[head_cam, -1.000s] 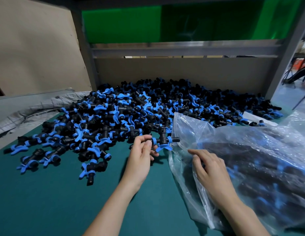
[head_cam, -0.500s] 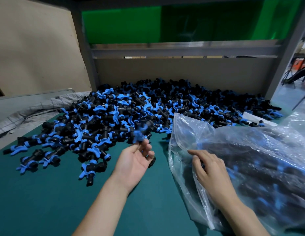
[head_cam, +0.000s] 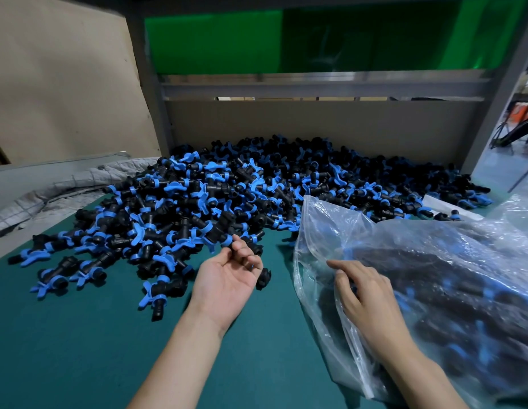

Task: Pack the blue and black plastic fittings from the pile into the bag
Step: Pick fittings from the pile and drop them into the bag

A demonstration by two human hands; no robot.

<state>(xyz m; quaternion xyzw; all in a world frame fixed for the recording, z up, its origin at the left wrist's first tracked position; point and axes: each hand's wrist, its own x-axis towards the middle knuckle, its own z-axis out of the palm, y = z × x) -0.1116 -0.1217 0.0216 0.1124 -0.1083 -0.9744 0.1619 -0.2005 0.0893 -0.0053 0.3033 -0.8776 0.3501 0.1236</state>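
Note:
A big pile of blue and black plastic fittings covers the back of the green table. My left hand lies palm up at the pile's near edge. Its fingers curl round a fitting whose black end sticks out to the right of them, and its fingertips touch another fitting in the pile. The clear plastic bag, partly filled with fittings, lies on the right with its mouth toward the pile. My right hand pinches the bag's near rim.
A grey quilted cloth lies at the table's left edge. A grey metal frame with a brown back board stands behind the pile. A white strip lies among the fittings at the far right. Loose fittings lie scattered on the left.
My left hand took a fitting from the pile's edge by the bag, turned palm up and drew back a little to the left. My right hand stayed on the bag's rim.

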